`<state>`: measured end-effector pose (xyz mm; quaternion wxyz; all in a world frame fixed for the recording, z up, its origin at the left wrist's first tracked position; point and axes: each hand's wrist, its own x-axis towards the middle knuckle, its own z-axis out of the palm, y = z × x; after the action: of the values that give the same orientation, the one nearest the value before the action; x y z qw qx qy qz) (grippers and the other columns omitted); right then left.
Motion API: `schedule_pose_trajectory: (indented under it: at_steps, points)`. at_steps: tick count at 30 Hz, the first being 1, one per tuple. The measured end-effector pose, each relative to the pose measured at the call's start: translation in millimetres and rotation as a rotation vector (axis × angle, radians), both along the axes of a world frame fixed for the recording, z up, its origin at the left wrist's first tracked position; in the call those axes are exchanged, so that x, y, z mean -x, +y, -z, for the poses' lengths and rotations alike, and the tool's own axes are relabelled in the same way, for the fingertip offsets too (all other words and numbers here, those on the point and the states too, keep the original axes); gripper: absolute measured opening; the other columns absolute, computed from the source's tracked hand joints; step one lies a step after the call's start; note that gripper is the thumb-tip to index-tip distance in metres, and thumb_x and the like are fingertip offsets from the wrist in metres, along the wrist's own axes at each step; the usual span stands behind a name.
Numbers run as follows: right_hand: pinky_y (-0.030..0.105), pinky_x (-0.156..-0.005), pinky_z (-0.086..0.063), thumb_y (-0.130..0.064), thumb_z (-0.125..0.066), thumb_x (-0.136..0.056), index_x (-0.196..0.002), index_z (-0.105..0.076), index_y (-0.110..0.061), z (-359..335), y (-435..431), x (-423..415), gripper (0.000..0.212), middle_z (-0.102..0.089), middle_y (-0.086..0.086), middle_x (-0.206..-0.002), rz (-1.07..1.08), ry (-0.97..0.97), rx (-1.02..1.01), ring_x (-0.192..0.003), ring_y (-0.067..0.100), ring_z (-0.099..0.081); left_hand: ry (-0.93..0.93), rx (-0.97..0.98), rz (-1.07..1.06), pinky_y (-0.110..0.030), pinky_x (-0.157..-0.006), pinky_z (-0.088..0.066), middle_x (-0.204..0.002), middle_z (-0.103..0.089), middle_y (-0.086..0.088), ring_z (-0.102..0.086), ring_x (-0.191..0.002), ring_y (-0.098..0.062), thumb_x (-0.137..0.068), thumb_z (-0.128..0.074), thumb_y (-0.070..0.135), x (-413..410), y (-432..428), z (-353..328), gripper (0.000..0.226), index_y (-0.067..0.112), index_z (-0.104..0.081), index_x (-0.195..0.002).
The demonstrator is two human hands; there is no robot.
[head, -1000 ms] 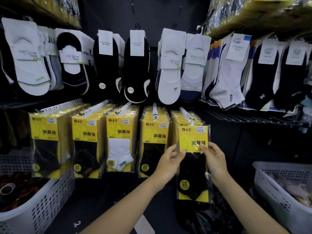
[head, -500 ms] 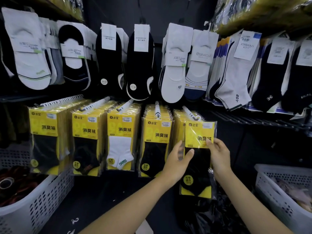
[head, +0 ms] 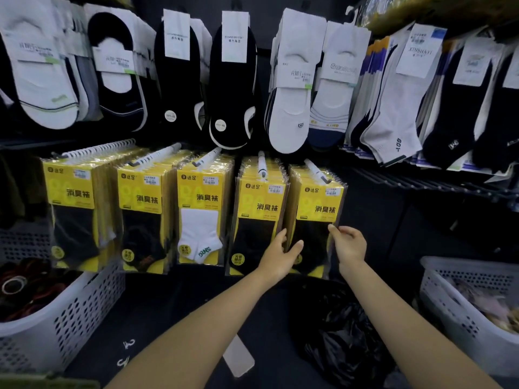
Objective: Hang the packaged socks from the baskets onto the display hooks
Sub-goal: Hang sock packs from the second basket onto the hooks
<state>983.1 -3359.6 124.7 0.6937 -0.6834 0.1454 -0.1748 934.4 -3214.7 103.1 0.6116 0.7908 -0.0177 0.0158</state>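
While left hand (head: 280, 255) pinches and relaxed right hand (head: 349, 244) touches edges of the yellow-carded sock pack (head: 320, 204), a white perforated basket (head: 449, 303) holds pale goods (head: 483, 301).

Dim, uneven light; far side darkest. Black back wall (head: 266, 4) far, matte. Black wire shelf (head: 421, 182) far right, running off right edge. Dark floor (head: 174, 301) near. On floor: crumpled black plastic bag (head: 342, 332) near right, white card strip (head: 238, 357) near centre, two small pale hooks (head: 127, 345) near left.
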Motion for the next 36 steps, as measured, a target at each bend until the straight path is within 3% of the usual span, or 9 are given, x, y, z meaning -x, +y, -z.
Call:
schedule_pose_trajectory:
  at_steps: [5,10,15,19,22,27,29,32,36]
  points:
    - [0.025,-0.086,-0.040,-0.019,-0.070,-0.086,-0.118,-0.053,-0.007,81.0,14.5,41.1,0.039,-0.056,0.010,-0.127,-0.122,0.104,0.085,-0.109,0.019,-0.054,0.111,-0.027,-0.017,-0.022,-0.098,-0.037,-0.140,-0.045,0.001,-0.043,-0.132,-0.020,-0.096,-0.051,0.038,37.2,33.0,70.6,0.055,0.016,-0.036,-0.144]
    - [0.014,-0.076,-0.040,-0.006,-0.068,-0.086,-0.115,-0.056,0.004,195.9,51.7,107.8,0.033,-0.058,0.018,-0.120,-0.330,0.298,0.238,-0.111,0.029,-0.057,0.359,-0.059,-0.121,-0.029,-0.100,-0.041,-0.134,-0.054,-0.013,-0.051,-0.123,-0.025,-0.097,-0.052,0.025,120.4,81.2,177.1,0.044,0.003,-0.047,-0.134]
    - [0.020,-0.059,-0.041,-0.017,-0.063,-0.091,-0.085,-0.065,-0.003,305.3,73.0,177.7,0.015,-0.063,0.019,-0.085,-0.603,0.712,0.271,-0.075,0.024,-0.063,0.516,-0.047,-0.405,-0.012,-0.069,-0.043,-0.114,-0.060,-0.012,-0.056,-0.106,-0.022,-0.096,-0.054,0.013,205.4,132.4,266.3,0.030,-0.001,-0.056,-0.122]
    - [0.029,-0.078,-0.045,-0.027,-0.065,-0.089,-0.097,-0.066,-0.006,369.9,70.5,214.6,0.022,-0.064,0.016,-0.094,-0.647,0.936,0.240,-0.088,0.020,-0.056,0.620,0.078,-0.538,-0.024,-0.060,-0.045,-0.095,-0.057,-0.014,-0.057,-0.085,-0.026,-0.094,-0.054,0.002,238.6,167.5,324.2,0.017,-0.006,-0.057,-0.108]
    - [0.024,-0.065,-0.037,-0.020,-0.068,-0.087,-0.083,-0.058,-0.010,400.5,71.4,218.4,0.015,-0.053,0.005,-0.083,-0.629,0.967,0.217,-0.077,0.015,-0.051,0.697,0.094,-0.540,-0.030,-0.052,-0.049,-0.086,-0.052,-0.015,-0.053,-0.071,-0.027,-0.095,-0.052,0.002,241.3,180.1,359.1,0.003,0.001,-0.049,-0.095]
    - [0.030,-0.097,-0.036,-0.016,-0.065,-0.089,-0.145,-0.032,-0.007,441.2,82.2,205.5,0.065,-0.037,0.011,-0.148,-0.653,0.937,0.134,-0.136,0.029,-0.037,0.772,0.070,-0.569,-0.043,-0.098,-0.041,-0.136,-0.047,-0.018,-0.050,-0.118,-0.030,-0.094,-0.058,0.020,233.6,184.6,398.4,0.042,0.010,-0.044,-0.132]
    - [0.028,-0.099,-0.034,-0.008,-0.065,-0.088,-0.147,-0.028,-0.007,455.4,88.7,197.6,0.070,-0.031,0.010,-0.153,-0.684,0.896,0.145,-0.140,0.027,-0.031,0.822,-0.035,-0.498,-0.040,-0.110,-0.031,-0.149,-0.034,-0.017,-0.035,-0.135,-0.032,-0.097,-0.053,0.021,230.8,184.9,405.8,0.053,0.005,-0.034,-0.143]
    - [0.032,-0.105,-0.034,-0.011,-0.069,-0.086,-0.149,-0.023,-0.010,469.4,97.4,188.5,0.078,-0.028,0.008,-0.154,-0.730,0.906,0.220,-0.140,0.026,-0.030,0.836,0.038,-0.515,-0.025,-0.097,-0.037,-0.149,-0.033,-0.020,-0.034,-0.137,-0.033,-0.096,-0.053,0.014,226.6,181.8,420.0,0.055,0.000,-0.031,-0.144]
    - [0.032,-0.102,-0.036,-0.012,-0.073,-0.083,-0.149,-0.023,-0.013,483.5,98.5,183.9,0.083,-0.031,0.007,-0.153,-0.729,0.926,0.249,-0.138,0.027,-0.033,0.815,0.039,-0.427,-0.045,-0.115,-0.026,-0.158,-0.019,-0.007,-0.023,-0.144,-0.026,-0.096,-0.053,0.023,225.2,177.1,426.5,0.067,0.016,-0.016,-0.152]
